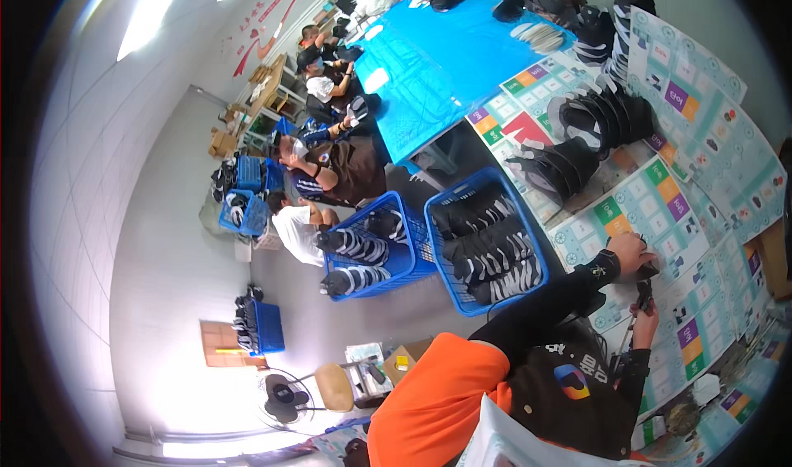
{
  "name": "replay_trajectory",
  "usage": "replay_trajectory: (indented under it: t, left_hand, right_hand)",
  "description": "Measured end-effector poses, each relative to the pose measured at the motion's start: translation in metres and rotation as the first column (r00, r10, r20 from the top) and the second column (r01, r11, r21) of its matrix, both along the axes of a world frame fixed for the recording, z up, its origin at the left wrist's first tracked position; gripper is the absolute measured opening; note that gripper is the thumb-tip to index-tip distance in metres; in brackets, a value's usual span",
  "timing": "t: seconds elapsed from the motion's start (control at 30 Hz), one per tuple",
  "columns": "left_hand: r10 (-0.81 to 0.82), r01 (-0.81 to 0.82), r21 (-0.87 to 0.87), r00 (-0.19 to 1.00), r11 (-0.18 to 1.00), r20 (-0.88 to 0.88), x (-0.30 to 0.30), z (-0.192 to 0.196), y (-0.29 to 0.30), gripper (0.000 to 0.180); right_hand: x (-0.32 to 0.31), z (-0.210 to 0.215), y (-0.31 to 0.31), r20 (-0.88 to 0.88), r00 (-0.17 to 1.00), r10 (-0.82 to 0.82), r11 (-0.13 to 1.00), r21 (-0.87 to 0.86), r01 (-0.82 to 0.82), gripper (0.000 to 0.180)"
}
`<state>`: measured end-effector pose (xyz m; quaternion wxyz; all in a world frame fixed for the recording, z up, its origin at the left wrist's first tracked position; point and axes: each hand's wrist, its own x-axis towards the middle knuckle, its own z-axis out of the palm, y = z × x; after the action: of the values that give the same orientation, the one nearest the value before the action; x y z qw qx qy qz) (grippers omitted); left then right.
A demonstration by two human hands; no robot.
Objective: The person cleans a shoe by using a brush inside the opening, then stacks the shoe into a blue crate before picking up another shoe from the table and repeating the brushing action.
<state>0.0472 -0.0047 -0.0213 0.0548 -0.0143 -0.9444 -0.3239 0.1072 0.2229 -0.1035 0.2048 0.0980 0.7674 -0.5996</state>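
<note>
My left hand (pixel 631 255), at the end of an orange sleeve with a black cuff, is closed on a small dark piece (pixel 648 267) over the table. Just below it in the picture, my right hand (pixel 645 327) grips a slim black tool (pixel 643 296) whose kind I cannot make out. The tool's upper end is close to the dark piece; whether they touch is unclear. Beyond my hands, stacks of black and grey shoe uppers (pixel 561 170) lie on the printed sheets (pixel 635 219) covering the table.
Two blue baskets (pixel 429 219) of black-and-white shoe uppers stand beside the table. A long blue-covered table (pixel 437 54) extends away, with several people (pixel 330 166) seated around it. A fan (pixel 286 398) and stool (pixel 334 387) stand at the lower left. More baskets (pixel 268 327) are by the wall.
</note>
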Motion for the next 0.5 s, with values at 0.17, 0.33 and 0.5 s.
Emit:
replay_trajectory:
  t: [0.17,0.33,0.5]
  left_hand:
    - [-0.016,0.018,-0.015,0.997,1.000,0.074,-0.008,0.016,-0.001,0.046]
    - [-0.023,0.026,-0.022,0.990,0.999,0.141,-0.009,0.017,0.000,0.048]
    - [-0.047,0.053,-0.035,0.988,0.998,0.147,-0.010,0.019,0.003,0.051]
  right_hand:
    - [-0.008,-0.006,0.009,0.042,0.998,0.050,0.997,0.051,-0.052,0.023]
    - [-0.004,0.006,0.001,0.068,0.995,0.077,0.990,0.109,-0.084,0.013]
    - [-0.001,0.029,-0.007,0.085,0.995,0.054,0.992,0.108,-0.063,0.015]
